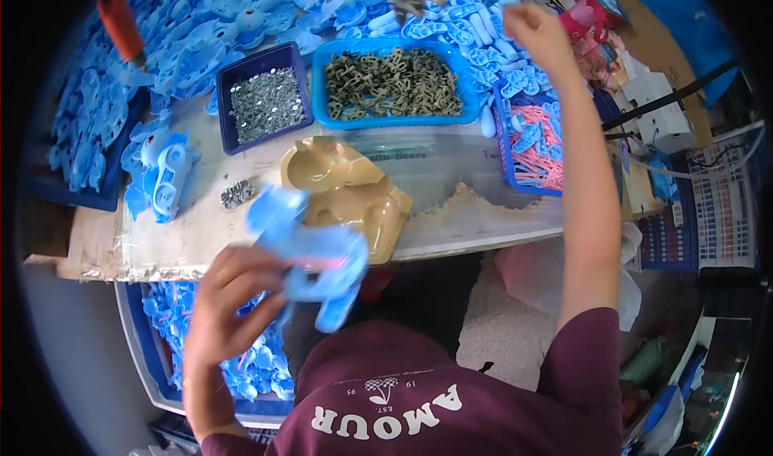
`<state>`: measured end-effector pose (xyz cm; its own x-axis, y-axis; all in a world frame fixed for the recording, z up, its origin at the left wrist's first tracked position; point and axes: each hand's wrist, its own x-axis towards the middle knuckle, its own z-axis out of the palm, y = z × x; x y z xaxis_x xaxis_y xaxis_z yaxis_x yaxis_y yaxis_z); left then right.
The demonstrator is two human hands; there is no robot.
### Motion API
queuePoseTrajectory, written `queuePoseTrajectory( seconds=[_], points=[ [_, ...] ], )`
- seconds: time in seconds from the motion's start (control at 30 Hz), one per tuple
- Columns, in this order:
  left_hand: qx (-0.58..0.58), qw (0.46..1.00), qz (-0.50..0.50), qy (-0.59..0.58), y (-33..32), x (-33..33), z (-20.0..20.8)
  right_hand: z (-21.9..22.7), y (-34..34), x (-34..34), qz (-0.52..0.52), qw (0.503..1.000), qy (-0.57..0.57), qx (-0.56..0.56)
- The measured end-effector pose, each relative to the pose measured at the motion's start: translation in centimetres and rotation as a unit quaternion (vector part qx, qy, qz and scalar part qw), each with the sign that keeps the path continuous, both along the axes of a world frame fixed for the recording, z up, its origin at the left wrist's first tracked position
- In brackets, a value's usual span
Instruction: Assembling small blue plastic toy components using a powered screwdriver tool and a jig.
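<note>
My left hand (229,295) grips a light blue plastic toy shell (310,251) with a pink strip across it, held over the near edge of the table (451,222). The shell is blurred. Just beyond it lies a tan moulded jig (354,194). My right hand (535,33) is stretched far out over the pile of small blue plastic parts (475,29) at the back right; its fingers are curled and I cannot tell whether they hold anything.
A blue tray of dark metal pieces (393,82) and a dark blue tray of silver screws (266,103) stand behind the jig. Blue toy shells (193,29) are heaped at the back left. A crate of blue and pink parts (535,138) is right; another crate (161,351) sits below the table.
</note>
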<state>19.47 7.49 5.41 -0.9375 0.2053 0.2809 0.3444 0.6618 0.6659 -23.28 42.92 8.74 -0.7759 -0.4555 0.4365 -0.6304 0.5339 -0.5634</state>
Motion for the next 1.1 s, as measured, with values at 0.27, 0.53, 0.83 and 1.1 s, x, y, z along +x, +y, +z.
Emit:
queuePoseTrajectory(
  seconds=[0.27, 0.53, 0.83, 1.1],
  points=[
    [-0.283, 0.895, 0.257, -0.229, -5.3, 13.3, 6.3, -9.0, -0.6, -1.1, -0.04, 0.943, 0.263, 0.199],
    [-0.242, 0.945, 0.16, -0.15, -3.0, 6.7, 4.1, -8.6, -2.3, -1.4, -0.054, 0.903, 0.303, 0.301],
    [-0.128, 0.989, -0.044, 0.064, 5.1, -4.2, 0.4, -2.8, -3.7, 10.1, 0.055, 0.96, -0.272, 0.037],
    [-0.082, 0.972, -0.076, 0.205, 10.7, -9.7, -4.7, -3.2, -5.4, 19.0, 0.182, 0.862, -0.453, 0.137]
  ],
)
